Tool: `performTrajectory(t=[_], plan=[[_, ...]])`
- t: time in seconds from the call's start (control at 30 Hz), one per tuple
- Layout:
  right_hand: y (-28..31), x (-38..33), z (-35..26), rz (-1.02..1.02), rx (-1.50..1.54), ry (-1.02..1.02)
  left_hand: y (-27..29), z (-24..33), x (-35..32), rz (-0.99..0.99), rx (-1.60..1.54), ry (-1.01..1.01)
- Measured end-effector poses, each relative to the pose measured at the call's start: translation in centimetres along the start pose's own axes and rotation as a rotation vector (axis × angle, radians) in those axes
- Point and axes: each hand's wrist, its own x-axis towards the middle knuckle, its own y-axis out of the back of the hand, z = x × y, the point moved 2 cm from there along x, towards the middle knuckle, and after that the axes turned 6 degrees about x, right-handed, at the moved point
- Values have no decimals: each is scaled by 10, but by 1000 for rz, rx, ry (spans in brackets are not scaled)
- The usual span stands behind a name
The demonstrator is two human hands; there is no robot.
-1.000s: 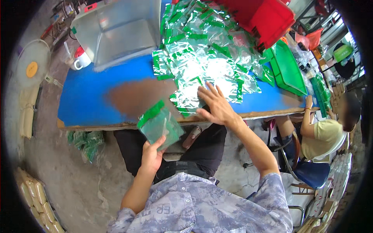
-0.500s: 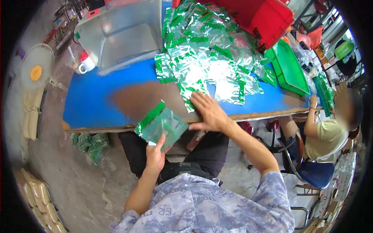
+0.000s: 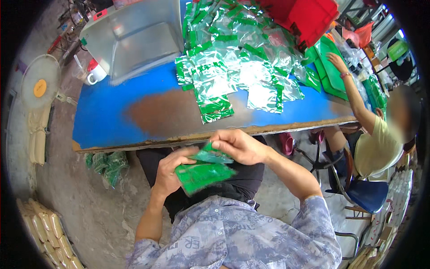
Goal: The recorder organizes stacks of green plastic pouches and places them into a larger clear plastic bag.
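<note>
Below the table edge, both hands hold green-and-clear pouches [image 3: 204,171].

**Quick headcount of what's on view**

One blue tabletop [image 3: 112,121]. On it sits one big heap of green-and-clear pouches [image 3: 233,58], way too many and too overlapped to count properly, dozens easily. One clear plastic tub [image 3: 134,40], one red crate [image 3: 309,18], one white mug [image 3: 95,74] with a red top. A second stack of green pouches [image 3: 329,69] lies by the far end.

Two hands, left hand [image 3: 168,172] and right hand [image 3: 237,145], sharing one small bundle of pouches [image 3: 204,172]. One other person [image 3: 380,139] on one blue chair [image 3: 365,195]. One fan [image 3: 40,83] on the floor, one bag of green pouches [image 3: 107,163] under the tabletop.
</note>
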Motion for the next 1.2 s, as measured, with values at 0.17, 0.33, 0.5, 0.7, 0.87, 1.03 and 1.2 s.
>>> performTrajectory(t=[0.17,0.33,0.5,0.7,0.87,1.03,1.2], plan=[[26,20,61,347,-935,217,1,-19,-28,430,-271,403],[-13,19,80,272,-1077,526,28,-12,-33,294,-86,341],[-15,18,20,108,-289,80,36,18,-8,100,498,-37],[54,57,50,445,-610,83,6,-19,-31,419,-432,536],[38,40,62,177,-1143,131,-32,-30,-51,718,-1193,857],[0,39,50,43,-582,213,-50,-42,-39,468,-1220,912],[49,69,68,389,-1179,150,-38,-51,-40,457,-1241,885]])
